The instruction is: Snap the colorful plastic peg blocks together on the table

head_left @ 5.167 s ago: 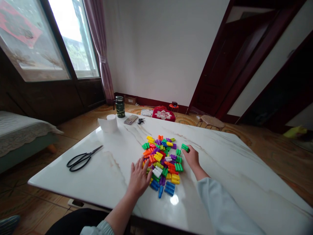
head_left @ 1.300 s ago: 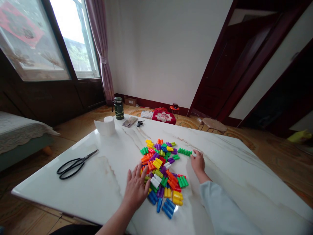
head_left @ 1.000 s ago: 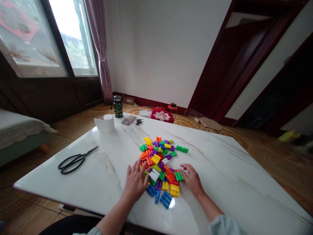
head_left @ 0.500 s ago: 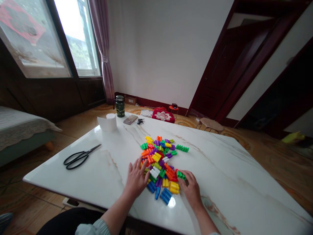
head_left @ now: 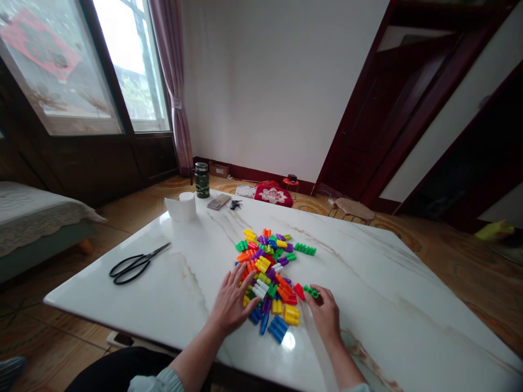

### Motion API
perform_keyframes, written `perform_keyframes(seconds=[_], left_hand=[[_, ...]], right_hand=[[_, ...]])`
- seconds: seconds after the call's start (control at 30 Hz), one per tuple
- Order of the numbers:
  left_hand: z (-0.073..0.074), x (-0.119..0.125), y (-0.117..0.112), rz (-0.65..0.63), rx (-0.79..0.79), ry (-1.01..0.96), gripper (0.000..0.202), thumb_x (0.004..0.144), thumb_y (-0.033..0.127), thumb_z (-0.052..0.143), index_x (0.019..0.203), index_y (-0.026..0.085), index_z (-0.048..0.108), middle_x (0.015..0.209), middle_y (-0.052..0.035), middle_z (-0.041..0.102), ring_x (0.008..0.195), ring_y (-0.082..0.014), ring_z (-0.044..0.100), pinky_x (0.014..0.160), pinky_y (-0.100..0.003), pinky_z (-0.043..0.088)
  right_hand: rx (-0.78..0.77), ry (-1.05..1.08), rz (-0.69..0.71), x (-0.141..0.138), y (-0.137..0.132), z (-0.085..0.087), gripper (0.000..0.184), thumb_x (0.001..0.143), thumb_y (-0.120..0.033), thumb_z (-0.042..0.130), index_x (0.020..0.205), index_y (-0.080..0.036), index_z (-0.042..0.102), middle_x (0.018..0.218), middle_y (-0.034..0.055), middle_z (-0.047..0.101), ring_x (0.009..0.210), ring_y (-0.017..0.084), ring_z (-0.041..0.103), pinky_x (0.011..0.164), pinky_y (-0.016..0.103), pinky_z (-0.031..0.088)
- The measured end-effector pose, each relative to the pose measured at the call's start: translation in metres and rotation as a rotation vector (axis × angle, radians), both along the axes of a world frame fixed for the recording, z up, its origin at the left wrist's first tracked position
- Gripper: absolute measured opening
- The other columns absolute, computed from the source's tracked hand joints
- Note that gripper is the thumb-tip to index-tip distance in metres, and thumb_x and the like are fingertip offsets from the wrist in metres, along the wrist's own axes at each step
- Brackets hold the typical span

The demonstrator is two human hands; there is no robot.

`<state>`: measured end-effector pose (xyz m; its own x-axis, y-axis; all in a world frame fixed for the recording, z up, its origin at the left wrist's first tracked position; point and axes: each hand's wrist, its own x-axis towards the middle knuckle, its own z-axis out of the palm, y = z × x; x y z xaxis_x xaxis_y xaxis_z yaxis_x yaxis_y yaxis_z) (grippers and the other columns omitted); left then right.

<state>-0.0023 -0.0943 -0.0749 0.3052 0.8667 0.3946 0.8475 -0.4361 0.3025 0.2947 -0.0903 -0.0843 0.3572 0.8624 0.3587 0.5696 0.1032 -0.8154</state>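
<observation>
Pinching a short stick of linked green blocks (head_left: 311,292), the right hand (head_left: 326,316) sits at the lower right edge of a heap of colourful plastic blocks (head_left: 265,272). Its fingers (head_left: 320,294) close narrow around that piece, just beside a loose red block (head_left: 299,291). The left hand (head_left: 231,303) rests on the white marble desk (head_left: 122,310) with nothing in it, its fingers (head_left: 237,280) spread wide, their tips right at the heap's left edge. The heap lies between the hands, blue blocks (head_left: 278,329) and yellow blocks (head_left: 291,314) at its near side, while a row of green blocks (head_left: 304,249) sits just off its far right edge. Well to the left lie black scissors (head_left: 134,267); toward the far corner are a paper roll (head_left: 182,208), a phone (head_left: 218,202) and keys (head_left: 234,204) — a green flask (head_left: 201,179) stands just behind them.
</observation>
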Motion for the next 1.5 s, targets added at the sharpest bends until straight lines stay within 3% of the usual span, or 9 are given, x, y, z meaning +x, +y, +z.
perform_keyframes(seconds=[0.13,0.3,0.43,0.73,0.83,1.0,1.17,1.33,1.5], left_hand=[[-0.003,0.002,0.002,0.024,0.006,0.030,0.066,0.091,0.053,0.050,0.150,0.031,0.033,0.158,-0.0104,0.031,0.146,-0.0310,0.026,0.115,-0.054,0.028],[-0.002,0.002,0.002,0.030,0.015,0.040,0.066,0.091,0.052,0.051,0.151,0.030,0.033,0.157,-0.0098,0.033,0.146,-0.0298,0.026,0.115,-0.053,0.029],[-0.001,0.002,0.001,0.034,0.022,0.032,0.067,0.090,0.051,0.053,0.150,0.030,0.034,0.156,-0.0109,0.035,0.144,-0.0305,0.030,0.114,-0.053,0.030],[-0.004,0.002,0.002,0.030,0.015,0.004,0.072,0.089,0.052,0.053,0.152,0.025,0.030,0.155,-0.0117,0.036,0.144,-0.0296,0.030,0.115,-0.050,0.028],[-0.007,0.002,0.003,0.035,0.048,-0.017,0.079,0.088,0.055,0.052,0.153,0.019,0.025,0.154,-0.0143,0.038,0.143,-0.0300,0.033,0.115,-0.048,0.028],[-0.009,0.002,0.004,0.045,0.052,-0.007,0.080,0.087,0.054,0.053,0.152,0.016,0.027,0.153,-0.0152,0.039,0.142,-0.0299,0.034,0.115,-0.047,0.028],[-0.009,0.002,0.003,0.049,0.056,-0.002,0.077,0.087,0.053,0.053,0.151,0.017,0.029,0.154,-0.0142,0.038,0.142,-0.0294,0.034,0.115,-0.048,0.028],[-0.010,0.002,0.003,0.051,0.052,-0.005,0.076,0.088,0.053,0.052,0.151,0.017,0.029,0.154,-0.0144,0.038,0.142,-0.0298,0.034,0.115,-0.048,0.028],[-0.009,0.002,0.003,0.054,0.045,0.002,0.076,0.088,0.053,0.052,0.151,0.018,0.029,0.155,-0.0130,0.037,0.142,-0.0292,0.034,0.115,-0.047,0.029]], right_hand=[[-0.112,0.073,0.102,-0.013,0.028,0.032,0.043,0.067,-0.050,0.070,0.093,-0.016,0.070,0.091,0.0109,0.071,0.075,0.024,0.064,0.075,0.041,0.054],[-0.002,0.123,0.259,-0.047,0.033,0.067,0.050,0.076,-0.044,0.065,0.118,-0.019,0.062,0.118,0.0117,0.065,0.081,0.020,0.066,0.070,0.034,0.055],[-0.064,-0.252,0.185,-0.060,0.011,0.053,0.029,0.073,-0.037,0.066,0.099,-0.025,0.070,0.100,0.0068,0.068,0.077,0.022,0.065,0.070,0.034,0.053],[-0.205,-0.571,0.157,-0.069,0.005,0.038,0.037,0.067,-0.025,0.068,0.103,-0.028,0.070,0.094,0.0074,0.070,0.089,0.027,0.066,0.074,0.034,0.050],[-0.207,-0.403,0.129,-0.069,0.003,0.042,0.032,0.070,-0.031,0.063,0.100,-0.025,0.070,0.096,0.0088,0.072,0.086,0.027,0.067,0.073,0.035,0.051],[-0.315,0.309,0.260,-0.070,-0.006,0.046,0.038,0.074,-0.050,0.060,0.096,-0.020,0.069,0.083,0.0055,0.074,0.074,0.022,0.067,0.060,0.029,0.051],[-0.416,0.846,0.256,-0.077,-0.017,0.053,0.048,0.061,-0.051,0.079,0.091,-0.016,0.066,0.064,0.0020,0.070,0.048,0.012,0.057,0.038,0.018,0.038],[-0.427,1.186,0.235,-0.082,-0.026,0.062,0.048,0.054,-0.042,0.087,0.090,-0.018,0.064,0.073,0.0037,0.073,0.063,0.017,0.069,0.049,0.021,0.053],[-0.438,1.321,0.231,-0.088,-0.040,0.056,0.034,0.056,-0.034,0.081,0.081,-0.018,0.064,0.069,0.0038,0.072,0.057,0.014,0.065,0.036,0.014,0.038]])
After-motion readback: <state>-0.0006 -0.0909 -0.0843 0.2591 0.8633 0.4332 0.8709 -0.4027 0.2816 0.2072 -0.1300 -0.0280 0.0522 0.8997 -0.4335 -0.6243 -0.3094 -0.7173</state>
